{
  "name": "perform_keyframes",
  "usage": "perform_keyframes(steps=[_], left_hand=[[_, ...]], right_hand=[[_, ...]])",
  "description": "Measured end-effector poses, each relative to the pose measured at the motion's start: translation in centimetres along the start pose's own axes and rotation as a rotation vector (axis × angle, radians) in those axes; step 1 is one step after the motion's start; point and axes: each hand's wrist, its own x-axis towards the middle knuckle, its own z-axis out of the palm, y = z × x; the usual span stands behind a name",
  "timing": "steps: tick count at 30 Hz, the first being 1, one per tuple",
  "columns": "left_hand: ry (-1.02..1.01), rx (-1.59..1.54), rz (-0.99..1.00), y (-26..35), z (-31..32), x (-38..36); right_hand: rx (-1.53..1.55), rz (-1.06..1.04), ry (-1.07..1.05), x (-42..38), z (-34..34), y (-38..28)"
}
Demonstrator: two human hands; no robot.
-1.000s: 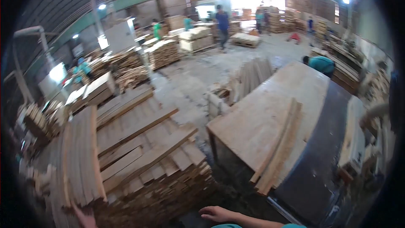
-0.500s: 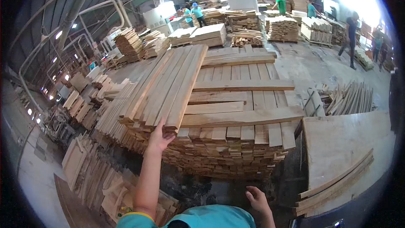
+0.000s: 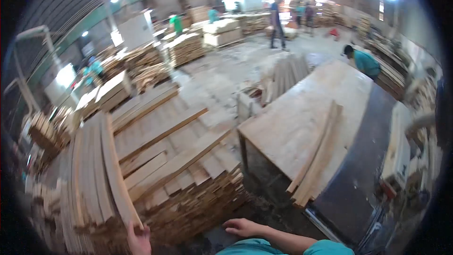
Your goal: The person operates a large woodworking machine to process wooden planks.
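Note:
At the lower left, my left hand (image 3: pixel 138 240) is at the near end of a long wooden board (image 3: pixel 118 174), with its fingers and thumb about the end. This board is the rightmost of several lying side by side on top of a large stack of planks (image 3: pixel 188 208). My right hand (image 3: pixel 243 227) is in front of my body, to the right of the stack's near corner. Its fingers are loosely bent and hold nothing. Crosswise boards (image 3: pixel 181 160) rest on the stack between the lengthwise row and the aisle.
A wide table (image 3: pixel 292 127) stands on the right with two long strips (image 3: pixel 318 153) on it and a dark band along its far side. A person in teal (image 3: pixel 365 63) bends beyond it. Another person in dark clothes (image 3: pixel 277 23) stands in the aisle. More lumber stacks (image 3: pixel 186 49) line the back.
The view has swung to the right, so the stack now sits lower left and the table shows more fully. My left hand stays at the board's end; my right forearm now lies across my front.

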Motion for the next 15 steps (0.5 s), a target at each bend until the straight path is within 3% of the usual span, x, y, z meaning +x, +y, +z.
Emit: perform_keyframes(steps=[6, 8, 15], left_hand=[[-0.169, -0.104, -0.176, 0.2, -3.0, -0.9], [-0.366, 0.034, -0.169, 1.2, -2.8, 0.6], [-0.677, 0.165, -0.235, 0.7, 4.3, 4.1]], right_hand=[[0.066, 0.060, -0.004, -0.7, 0.5, -0.3], [0.051, 0.070, -0.005, -0.7, 1.0, -0.3], [0.023, -0.008, 0.080, -2.0, 1.9, -0.6]])
